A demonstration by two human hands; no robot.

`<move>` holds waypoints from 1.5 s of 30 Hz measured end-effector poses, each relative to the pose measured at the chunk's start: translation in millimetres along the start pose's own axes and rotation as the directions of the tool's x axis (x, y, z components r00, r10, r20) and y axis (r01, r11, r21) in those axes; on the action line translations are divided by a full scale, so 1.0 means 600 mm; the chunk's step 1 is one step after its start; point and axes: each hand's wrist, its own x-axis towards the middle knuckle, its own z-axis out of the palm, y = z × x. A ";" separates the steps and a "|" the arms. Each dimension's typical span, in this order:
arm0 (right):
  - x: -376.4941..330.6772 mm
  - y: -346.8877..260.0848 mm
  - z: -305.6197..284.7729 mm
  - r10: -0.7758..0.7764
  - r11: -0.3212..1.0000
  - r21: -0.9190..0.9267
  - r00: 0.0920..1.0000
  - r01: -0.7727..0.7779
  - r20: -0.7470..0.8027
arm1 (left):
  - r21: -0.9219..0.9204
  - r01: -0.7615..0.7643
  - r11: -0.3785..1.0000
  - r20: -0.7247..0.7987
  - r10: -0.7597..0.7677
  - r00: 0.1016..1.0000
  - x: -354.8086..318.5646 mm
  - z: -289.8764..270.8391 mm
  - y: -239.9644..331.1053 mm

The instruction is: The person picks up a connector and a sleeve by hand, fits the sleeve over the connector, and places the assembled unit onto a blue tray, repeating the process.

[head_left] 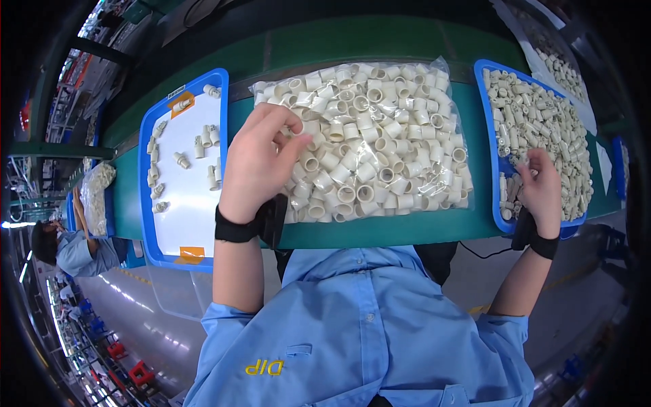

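Note:
A clear plastic bag full of short white plastic sleeves lies on the green bench in front of me. My left hand is over the bag's left side, its fingers curled and thumb brought toward the index finger. Whatever it may hold blends with the white sleeves behind it. On the right, a blue tray is heaped with small off-white plastic parts. My right hand reaches into it near the front left, thumb and fingertips pinched on one such part, mostly hidden by the fingers. Each wrist has a black strap.
At left, a blue tray with a white lining holds several off-white fittings and orange tape pieces. Further left, another person works at the bench. Behind the bag runs a green ledge. More parts lie beyond the right tray.

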 end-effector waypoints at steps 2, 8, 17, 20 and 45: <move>-0.008 -0.035 -0.018 0.056 0.990 0.136 0.984 -0.033 -0.168 | -0.135 -0.032 0.990 -0.023 0.029 0.999 -0.016 0.001 0.015; -0.061 -0.275 -0.014 -0.361 0.757 0.511 0.912 0.407 -0.193 | -0.936 -0.108 0.336 -0.114 0.002 0.994 -0.062 0.043 0.093; -0.067 -0.357 0.037 -0.518 0.406 0.814 0.838 0.416 -0.170 | -0.906 -0.259 0.334 -0.238 0.103 0.966 -0.085 0.092 0.073; -0.067 -0.357 0.043 -0.497 0.410 0.825 0.854 0.390 -0.157 | -0.778 -0.305 0.549 -0.207 0.234 0.950 -0.080 0.079 0.068; -0.061 -0.353 0.070 -0.606 0.219 0.511 0.527 0.831 -0.596 | -0.485 -0.209 0.849 -0.141 0.160 0.977 -0.093 0.062 0.084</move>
